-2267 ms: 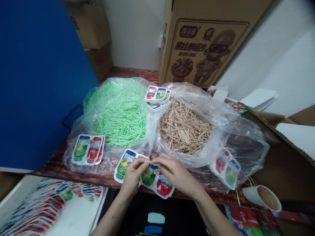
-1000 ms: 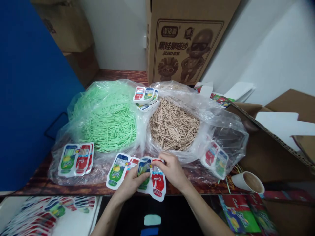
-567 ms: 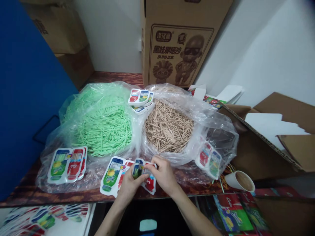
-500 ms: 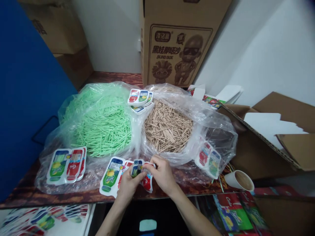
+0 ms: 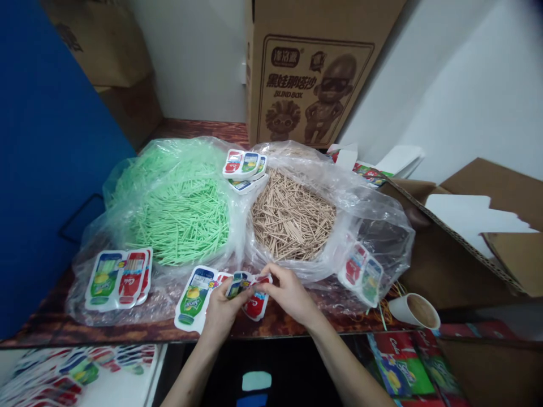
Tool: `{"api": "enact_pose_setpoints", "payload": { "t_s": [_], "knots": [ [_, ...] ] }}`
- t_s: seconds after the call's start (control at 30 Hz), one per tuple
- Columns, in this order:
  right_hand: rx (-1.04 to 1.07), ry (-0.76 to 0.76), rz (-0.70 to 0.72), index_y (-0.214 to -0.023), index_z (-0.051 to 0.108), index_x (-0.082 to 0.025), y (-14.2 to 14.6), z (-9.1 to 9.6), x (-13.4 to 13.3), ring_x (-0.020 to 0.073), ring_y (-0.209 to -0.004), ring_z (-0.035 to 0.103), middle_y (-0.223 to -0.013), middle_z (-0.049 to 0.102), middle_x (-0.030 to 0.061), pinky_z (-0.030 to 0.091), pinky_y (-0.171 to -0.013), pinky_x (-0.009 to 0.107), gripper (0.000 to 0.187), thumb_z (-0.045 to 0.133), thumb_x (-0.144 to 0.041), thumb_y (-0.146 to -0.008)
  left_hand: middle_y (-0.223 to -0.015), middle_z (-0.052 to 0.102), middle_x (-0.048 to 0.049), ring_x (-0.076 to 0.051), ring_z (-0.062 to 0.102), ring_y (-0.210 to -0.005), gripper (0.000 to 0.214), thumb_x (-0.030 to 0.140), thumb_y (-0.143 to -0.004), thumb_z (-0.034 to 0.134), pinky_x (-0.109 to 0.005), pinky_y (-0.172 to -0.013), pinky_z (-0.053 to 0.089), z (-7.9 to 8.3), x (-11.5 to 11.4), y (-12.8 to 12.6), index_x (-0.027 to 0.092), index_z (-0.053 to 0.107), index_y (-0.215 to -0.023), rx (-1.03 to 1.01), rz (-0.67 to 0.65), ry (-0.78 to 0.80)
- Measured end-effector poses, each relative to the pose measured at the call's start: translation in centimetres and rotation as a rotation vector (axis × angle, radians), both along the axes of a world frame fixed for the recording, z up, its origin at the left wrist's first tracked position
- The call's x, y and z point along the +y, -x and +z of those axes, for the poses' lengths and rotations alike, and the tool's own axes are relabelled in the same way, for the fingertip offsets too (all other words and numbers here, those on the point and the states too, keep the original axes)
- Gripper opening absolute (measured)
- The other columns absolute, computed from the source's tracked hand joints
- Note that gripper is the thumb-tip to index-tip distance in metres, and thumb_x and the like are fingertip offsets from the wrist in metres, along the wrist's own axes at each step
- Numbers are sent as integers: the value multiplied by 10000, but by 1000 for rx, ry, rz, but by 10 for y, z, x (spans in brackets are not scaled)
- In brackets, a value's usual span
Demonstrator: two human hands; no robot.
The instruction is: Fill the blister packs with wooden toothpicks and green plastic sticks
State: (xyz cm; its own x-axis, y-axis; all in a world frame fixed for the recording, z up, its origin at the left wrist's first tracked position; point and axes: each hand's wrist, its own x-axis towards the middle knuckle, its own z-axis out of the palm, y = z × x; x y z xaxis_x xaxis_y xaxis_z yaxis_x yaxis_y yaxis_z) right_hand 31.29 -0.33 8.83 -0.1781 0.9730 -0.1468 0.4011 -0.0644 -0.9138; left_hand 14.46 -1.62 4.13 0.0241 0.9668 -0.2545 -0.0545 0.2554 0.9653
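While both hands work above the front centre of the dark red-brown wood-grain table [image 5: 292, 330], the flat green-and-red twin-bottle pack with a white border [image 5: 255, 306] is located between them. Its bottle tops point away from the person, toward the bags; the long axis of the red bottle leans slightly right. The left hand [image 5: 221, 310] pinches the green half between thumb and fingers, covering most of it; the right hand [image 5: 289, 291] pinches the red half's upper edge. A second white-edged pack [image 5: 192, 301] lies partly behind the left hand. Beyond are clear plastic bags of thin green sticks [image 5: 190, 220] and thin brown sticks [image 5: 292, 220]. Compared with one second earlier, the held pack's lower end no longer overhangs the table edge.
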Motion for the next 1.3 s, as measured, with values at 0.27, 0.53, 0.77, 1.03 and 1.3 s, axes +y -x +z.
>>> {"api": "enact_pose_setpoints", "payload": {
  "t_s": [0.27,0.53,0.77,1.03,1.3],
  "knots": [
    [24,9,55,-897,624,-205,-4,5,1,108,-567,464,-613,518,-74,338,-555,210,102,617,-227,-798,-719,707,-19,-179,617,-680,206,340,-676,771,-266,-662,497,0,-1,6,153,728,-750,-9,-4,-9],
    [-695,-220,-331,-811,658,-170,-65,28,77,192,-755,593,-792,664,54,411,-707,296,223,508,-313,-895,-662,694,-15,-166,608,-625,233,350,-636,797,-266,-624,502,-5,-2,12,138,713,-680,-83,45,44],
    [-1228,-90,-185,-1107,649,-23,-45,28,113,351,-1118,545,-1151,610,267,422,-889,400,478,620,-408,-826,-640,695,-23,-162,612,-598,267,367,-601,818,-264,-598,504,-17,-2,14,127,717,-660,-111,76,83],
    [-1101,15,-144,-894,734,-88,-57,21,128,311,-1047,630,-1052,693,223,442,-852,345,206,589,-98,-749,-665,716,-38,-159,636,-595,311,364,-523,856,-245,-589,516,-8,-1,17,122,726,-670,-211,141,154],
    [-638,53,-273,-710,625,-167,-110,21,143,184,-645,658,-621,682,29,476,-599,253,133,546,-188,-814,-651,719,-47,-186,654,-575,333,368,-500,868,-267,-562,537,14,-6,16,122,726,-674,-213,170,208]
  ]
}}
